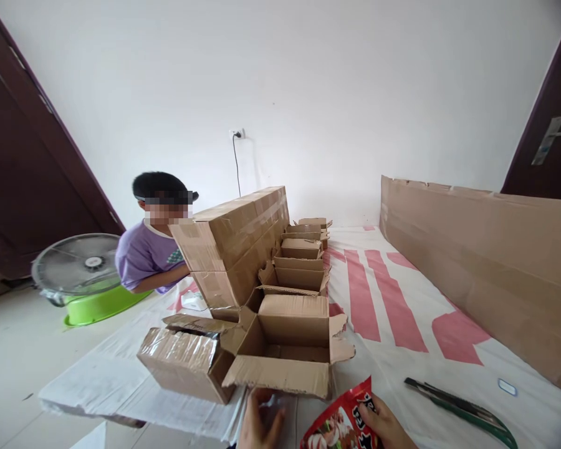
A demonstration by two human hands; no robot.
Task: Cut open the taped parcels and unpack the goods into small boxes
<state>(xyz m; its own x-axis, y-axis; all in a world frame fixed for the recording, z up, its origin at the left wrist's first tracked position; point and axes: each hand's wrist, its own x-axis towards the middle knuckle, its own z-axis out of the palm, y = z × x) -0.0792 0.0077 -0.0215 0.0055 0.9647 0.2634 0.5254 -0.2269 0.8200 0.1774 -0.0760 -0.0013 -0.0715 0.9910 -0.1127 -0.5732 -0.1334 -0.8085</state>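
At the bottom edge, my right hand (386,421) grips a red printed snack packet (339,421) by its right side. My left hand (262,421) is curled just below the front flap of an open cardboard box (297,333). Something clear and shiny shows faintly between its fingers, too indistinct to name. The open box has its flaps folded outward, and its visible inside holds nothing. Left of it sits a cardboard carton (187,362) with shiny tape on top.
More open boxes (299,277) line up behind, beside stacked taped cartons (234,243). A green-handled cutter (462,411) lies at right, near a small blue-edged label (507,387). A long cardboard sheet (477,268) stands at right. A person (152,249) sits left, near a fan (91,265).
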